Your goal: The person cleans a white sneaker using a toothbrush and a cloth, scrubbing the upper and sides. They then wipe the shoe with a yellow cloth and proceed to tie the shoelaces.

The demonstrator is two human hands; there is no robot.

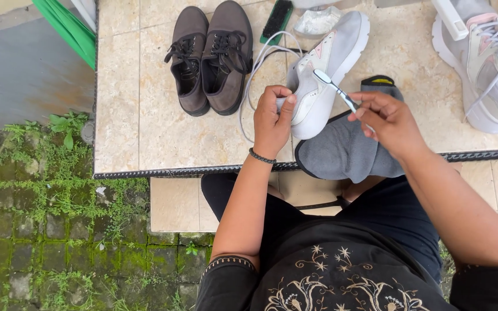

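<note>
At the near edge of the tiled bench (145,132), the left hand (272,118) grips the heel of a white sneaker (324,69), just left of a grey cloth (344,150). The right hand (390,121) pinches a toothbrush (332,86), bristles seemingly touching the sneaker. Beyond, left of the sneaker, stand brown shoes (211,55); farther back lies a black brush (276,18).

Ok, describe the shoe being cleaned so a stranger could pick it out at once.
Start at the beige tiled table. Near its front edge, the left hand grips the heel of a white and grey sneaker while the right hand holds a toothbrush to it. Unlike the brown lace-up pair at its left, it is pale, single and unlaced, resting partly on a grey cloth.
</note>
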